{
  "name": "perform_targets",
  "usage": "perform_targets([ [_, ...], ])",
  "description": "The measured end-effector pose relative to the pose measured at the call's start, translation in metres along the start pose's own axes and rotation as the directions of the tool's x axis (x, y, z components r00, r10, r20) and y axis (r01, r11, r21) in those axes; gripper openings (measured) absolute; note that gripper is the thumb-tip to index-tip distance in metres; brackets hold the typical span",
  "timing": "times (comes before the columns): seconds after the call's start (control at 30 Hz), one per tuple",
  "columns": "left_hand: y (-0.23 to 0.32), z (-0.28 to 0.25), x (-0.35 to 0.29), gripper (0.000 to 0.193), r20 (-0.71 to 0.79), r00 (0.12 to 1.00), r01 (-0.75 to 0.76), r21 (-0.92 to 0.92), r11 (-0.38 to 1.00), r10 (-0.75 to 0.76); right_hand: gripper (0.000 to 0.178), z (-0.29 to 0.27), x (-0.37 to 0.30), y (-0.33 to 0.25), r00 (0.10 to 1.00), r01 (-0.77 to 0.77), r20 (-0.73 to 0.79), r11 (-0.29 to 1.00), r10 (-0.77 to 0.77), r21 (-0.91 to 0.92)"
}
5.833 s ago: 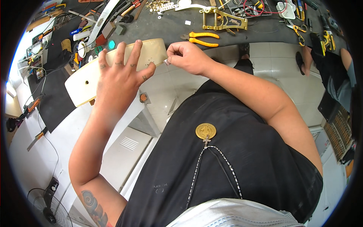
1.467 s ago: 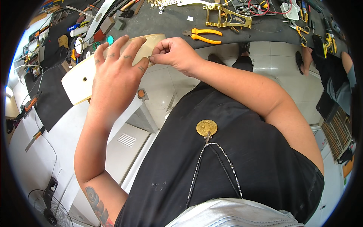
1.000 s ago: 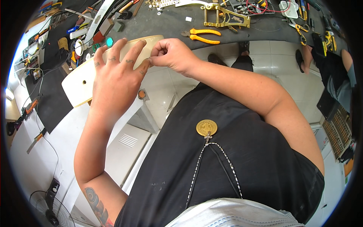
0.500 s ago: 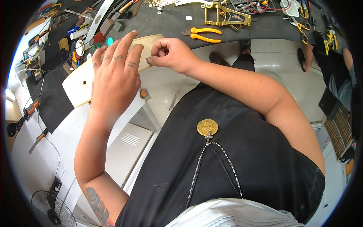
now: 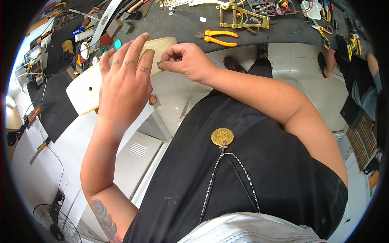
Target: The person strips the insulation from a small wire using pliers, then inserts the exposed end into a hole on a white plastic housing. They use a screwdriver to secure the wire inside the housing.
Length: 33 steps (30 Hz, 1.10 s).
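A cream body with rounded edges (image 5: 82, 90), much like a guitar body, stands on its side along the near edge of the bench. A small dark hole shows at its left end. Over its middle rests my left hand (image 5: 125, 85), fingers stretched out and slightly spread, hiding much of the surface. My right hand (image 5: 185, 61) is closed in a pinch at the body's right part. Between thumb and fingertip pokes out a small grey flat piece (image 5: 159, 65), touching or very near the cream edge; its kind is too small to tell.
Yellow-handled cutting pliers (image 5: 216, 37) lie on the dark bench mat, below a gold metal tailpiece (image 5: 243, 17). Yellow scissors (image 5: 323, 34) lie farther right. Tools and small cups crowd the left. A standing fan (image 5: 56, 227) is lower left; another person's legs (image 5: 366, 81) are at right.
My left hand has shifted very slightly to the right over the cream body. My right hand keeps its pinch in almost the same place.
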<state>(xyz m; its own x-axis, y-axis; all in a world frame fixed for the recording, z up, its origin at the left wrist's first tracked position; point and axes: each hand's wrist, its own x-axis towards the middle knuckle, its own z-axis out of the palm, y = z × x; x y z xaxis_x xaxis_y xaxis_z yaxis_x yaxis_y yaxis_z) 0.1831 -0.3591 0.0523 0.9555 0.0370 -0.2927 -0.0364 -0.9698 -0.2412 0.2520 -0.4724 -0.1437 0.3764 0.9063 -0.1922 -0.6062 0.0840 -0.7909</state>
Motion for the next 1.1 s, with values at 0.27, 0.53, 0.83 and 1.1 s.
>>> perform_targets([
  [0.27, 0.0, 0.001, -0.001, 0.061, 0.011, 1.0, 0.013, 0.024, 1.0, -0.013, 0.014, -0.002, -0.001, 0.002, 0.999, 0.011, 0.038, 0.998, -0.014, 0.065],
  [0.53, 0.0, 0.001, -0.001, 0.052, 0.001, 1.0, 0.003, 0.016, 1.0, -0.003, 0.015, -0.005, 0.0, 0.009, 0.997, 0.025, 0.077, 0.998, -0.029, 0.057],
  [0.83, 0.001, 0.004, -0.001, 0.057, 0.002, 1.0, 0.007, 0.045, 0.999, -0.007, 0.015, -0.001, -0.002, 0.007, 0.996, 0.06, 0.058, 0.993, -0.067, 0.106],
  [1.1, 0.002, 0.003, 0.0, 0.051, 0.012, 1.0, 0.008, 0.051, 0.999, -0.009, 0.013, 0.006, -0.002, 0.005, 1.0, -0.003, -0.008, 0.999, 0.004, 0.036],
])
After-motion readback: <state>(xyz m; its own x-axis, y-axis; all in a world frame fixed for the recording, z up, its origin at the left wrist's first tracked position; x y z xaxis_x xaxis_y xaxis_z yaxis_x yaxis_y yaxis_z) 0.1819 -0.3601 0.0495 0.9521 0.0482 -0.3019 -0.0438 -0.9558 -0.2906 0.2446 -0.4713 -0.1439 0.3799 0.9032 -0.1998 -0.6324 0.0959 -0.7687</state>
